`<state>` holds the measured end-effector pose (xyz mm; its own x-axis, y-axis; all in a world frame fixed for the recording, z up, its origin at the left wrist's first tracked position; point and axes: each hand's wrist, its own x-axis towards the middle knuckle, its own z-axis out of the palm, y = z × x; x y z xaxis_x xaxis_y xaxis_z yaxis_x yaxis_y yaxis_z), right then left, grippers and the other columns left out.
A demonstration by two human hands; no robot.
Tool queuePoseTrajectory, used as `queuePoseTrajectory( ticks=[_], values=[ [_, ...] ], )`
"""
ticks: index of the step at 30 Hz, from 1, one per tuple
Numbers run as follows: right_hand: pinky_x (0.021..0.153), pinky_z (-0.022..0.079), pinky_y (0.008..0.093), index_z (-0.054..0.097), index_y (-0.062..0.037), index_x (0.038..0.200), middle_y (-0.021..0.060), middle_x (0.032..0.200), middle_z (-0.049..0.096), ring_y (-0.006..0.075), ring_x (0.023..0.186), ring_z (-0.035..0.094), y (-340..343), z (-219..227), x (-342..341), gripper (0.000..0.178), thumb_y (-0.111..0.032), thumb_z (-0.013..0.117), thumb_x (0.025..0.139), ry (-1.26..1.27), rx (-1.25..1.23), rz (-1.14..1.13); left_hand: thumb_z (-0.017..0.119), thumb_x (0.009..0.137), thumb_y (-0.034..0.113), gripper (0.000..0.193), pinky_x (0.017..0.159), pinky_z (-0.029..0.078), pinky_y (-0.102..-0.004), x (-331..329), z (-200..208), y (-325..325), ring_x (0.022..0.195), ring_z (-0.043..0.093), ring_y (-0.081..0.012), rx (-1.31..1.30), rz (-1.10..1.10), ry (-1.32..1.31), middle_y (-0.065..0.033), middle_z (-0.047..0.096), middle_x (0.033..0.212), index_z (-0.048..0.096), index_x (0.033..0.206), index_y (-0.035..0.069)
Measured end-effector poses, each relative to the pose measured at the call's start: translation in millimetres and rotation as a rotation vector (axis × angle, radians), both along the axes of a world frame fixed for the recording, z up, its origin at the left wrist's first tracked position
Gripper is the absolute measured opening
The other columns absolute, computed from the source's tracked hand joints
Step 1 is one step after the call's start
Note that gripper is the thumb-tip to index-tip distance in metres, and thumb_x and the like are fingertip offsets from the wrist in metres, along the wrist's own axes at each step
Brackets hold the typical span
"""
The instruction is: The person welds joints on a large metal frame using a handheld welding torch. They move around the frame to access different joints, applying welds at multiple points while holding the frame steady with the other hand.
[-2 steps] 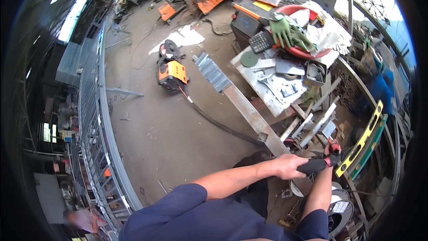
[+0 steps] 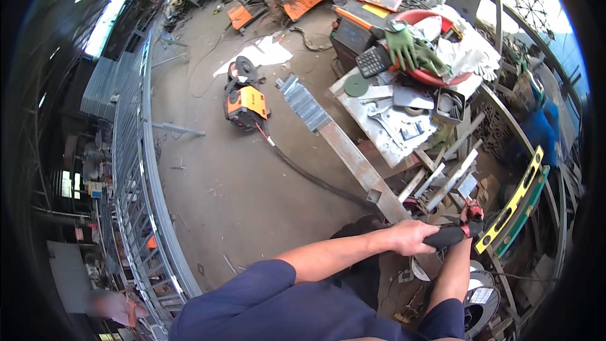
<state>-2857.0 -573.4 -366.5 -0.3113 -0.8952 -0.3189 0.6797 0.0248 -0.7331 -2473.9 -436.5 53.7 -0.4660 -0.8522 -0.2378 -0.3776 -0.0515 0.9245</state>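
My left hand [image 2: 410, 238] reaches across from the left, its fingers closed round the near end of a long black and red object [image 2: 445, 236]. It has the look of a hand tool, but its exact kind is hard to make out. At its far red end is my right hand [image 2: 470, 213], closed and partly hidden by the red and black parts. Just beyond my left hand, a rusty square steel tube [image 2: 353, 159] slopes away to the upper left. Flat grey metal pieces [image 2: 304, 105] lie across its far end.
An orange welding machine [image 2: 247, 106] with a black cable [image 2: 303, 172] stands on the floor. Tools, a calculator [image 2: 372, 60] and green gloves [image 2: 400, 45] crowd a bench [image 2: 353, 108]. A yellow spirit level [image 2: 509, 203] leans at right. Metal frames [image 2: 158, 215] line the left, near another person [image 2: 113, 306].
The whole view has shifted slightly, so the background sits a few pixels further right. Both hands keep the same hold on the black and red object.
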Motion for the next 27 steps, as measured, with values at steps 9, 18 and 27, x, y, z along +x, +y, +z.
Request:
queuePoseTrajectory(
  ticks=[9, 18, 27],
  values=[
    [0.09, 0.057, 0.0399, 0.065, -0.0017, 0.117, 0.0143, 0.108, 0.071, 0.0276, 0.097, 0.068, 31.6, 114.3, 68.5, 0.036, -0.032, 0.066, 0.097, -0.538, 0.154, 0.274, 0.077, 0.083, 0.032, 0.038, 0.085, 0.052, -0.0532, -37.9, 4.7, 6.5, 0.1, 0.068, -0.0443, 0.079, 0.088, -0.013, -0.022, 0.072, 0.097, 0.062, 0.105, 0.006],
    [0.079, 0.057, 0.036, 0.066, -0.008, 0.116, 0.0065, 0.106, 0.07, 0.0223, 0.093, 0.069, 112.1, 237.4, 139.1, 0.035, -0.039, 0.065, 0.1, -0.41, 0.291, 0.462, 0.072, 0.086, 0.035, 0.045, 0.091, 0.053, -0.0538, -71.7, -47.6, -3.4, 0.107, 0.068, -0.0454, 0.139, 0.209, -0.023, -0.026, 0.071, 0.11, 0.063, 0.118, 0.005],
    [0.086, 0.059, 0.0331, 0.048, 0.0005, 0.15, 0.0135, 0.12, 0.07, 0.0218, 0.1, 0.071, 275.7, 358.7, 179.9, 0.054, -0.022, 0.063, 0.102, 0.215, 0.669, 0.39, 0.069, 0.087, 0.018, 0.061, 0.094, 0.053, -0.0522, -82.4, -95.9, -11.2, 0.111, 0.068, -0.0453, 0.115, 0.36, -0.099, -0.0287, 0.069, 0.118, 0.048, 0.144, 0.008]
  ],
)
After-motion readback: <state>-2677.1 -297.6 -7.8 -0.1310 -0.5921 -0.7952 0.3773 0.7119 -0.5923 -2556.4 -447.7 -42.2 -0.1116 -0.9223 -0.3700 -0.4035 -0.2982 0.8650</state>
